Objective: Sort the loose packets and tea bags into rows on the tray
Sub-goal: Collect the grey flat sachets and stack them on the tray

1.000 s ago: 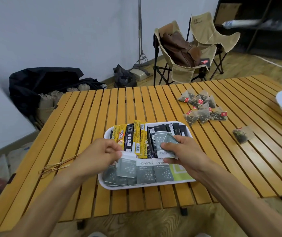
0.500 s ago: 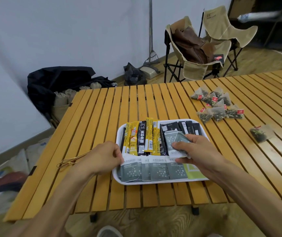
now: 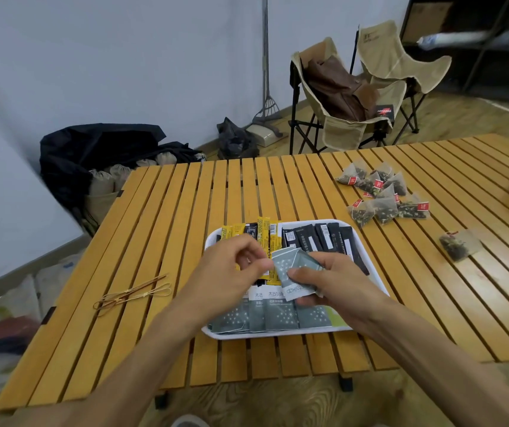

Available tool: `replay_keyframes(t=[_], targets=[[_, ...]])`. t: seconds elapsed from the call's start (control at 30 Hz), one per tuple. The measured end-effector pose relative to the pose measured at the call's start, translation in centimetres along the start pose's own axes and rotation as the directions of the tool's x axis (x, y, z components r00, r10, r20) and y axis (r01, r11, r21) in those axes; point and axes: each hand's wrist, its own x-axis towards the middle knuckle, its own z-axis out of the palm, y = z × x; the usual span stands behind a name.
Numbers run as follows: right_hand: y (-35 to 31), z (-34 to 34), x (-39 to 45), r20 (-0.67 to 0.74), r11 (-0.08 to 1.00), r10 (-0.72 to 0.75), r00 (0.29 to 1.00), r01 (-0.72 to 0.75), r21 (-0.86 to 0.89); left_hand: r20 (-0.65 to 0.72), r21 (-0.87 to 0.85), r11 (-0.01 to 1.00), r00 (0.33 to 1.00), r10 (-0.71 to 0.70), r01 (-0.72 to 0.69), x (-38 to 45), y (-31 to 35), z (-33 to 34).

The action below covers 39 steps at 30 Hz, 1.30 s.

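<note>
Gripping grey packets (image 3: 297, 274) under right hand (image 3: 336, 282) thumb | left hand (image 3: 231, 272) pinching their edge

**Both hands raised together, fingers curled**

Both forearms reach forward from the bottom edge and converge at the middle. The right hand (image 3: 336, 282) is curled — thumb pressed on top, fingers wrapped beneath — gripping what it holds. The left hand (image 3: 231, 269) sits just beside it, back facing up, its thumb and fingertips drawn into a pinch at the right hand's fingertips.
</note>
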Motion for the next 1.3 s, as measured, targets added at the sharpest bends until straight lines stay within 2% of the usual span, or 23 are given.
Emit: replay_keyframes(t=[0.1, 0.23, 0.4, 0.53, 0.67, 0.87, 1.07, 1.3], targets=[[0.2, 0.6, -0.3, 0.026, 0.995, -0.059, 0.998, 0.061, -0.075, -0.035, 0.025, 0.997, 0.996, 0.078, -0.077, -0.1, 0.6, 1.5], [0.7, 1.1, -0.3, 0.07, 0.971, -0.124, 0.99, 0.135, -0.197, -0.021, 0.075, 0.996, 0.999, 0.048, -0.046, 0.0, 0.5, 1.8], [1.0, 1.1, -0.2, 0.073, 0.973, -0.129, 0.989, 0.14, -0.185, 0.017, 0.086, 0.996, 1.0, 0.018, -0.02, 0.0, 0.1, 1.1], [0.9, 0.8, 0.1, -0.009, 0.977, -0.141, 0.99, 0.138, -0.162, -0.032, -0.03, 0.995, 0.995, -0.096, 0.095, 0.0, -0.4, 0.5], [1.0, 0.5, 0.2, -0.05, 0.99, -0.108, 0.993, 0.103, -0.095, 0.046, -0.04, 0.99, 0.99, -0.134, 0.136, -0.1, -0.8, -0.3], [1.1, 0.8, 0.4, -0.023, 0.97, -0.176, 0.984, 0.169, -0.177, 0.038, 0.02, 0.998, 0.998, -0.054, 0.053, 0.1, -0.6, -0.1], [1.2, 0.5, 0.6, -0.072, 0.967, -0.186, 0.98, 0.169, -0.192, -0.039, 0.057, 0.991, 0.992, -0.116, 0.118, -0.1, -1.1, -0.4], [1.4, 0.8, 0.6, -0.082, 0.972, -0.185, 0.979, 0.17, -0.161, 0.059, 0.097, 0.995, 0.997, -0.046, 0.04, -0.4, -0.3, -0.6]])
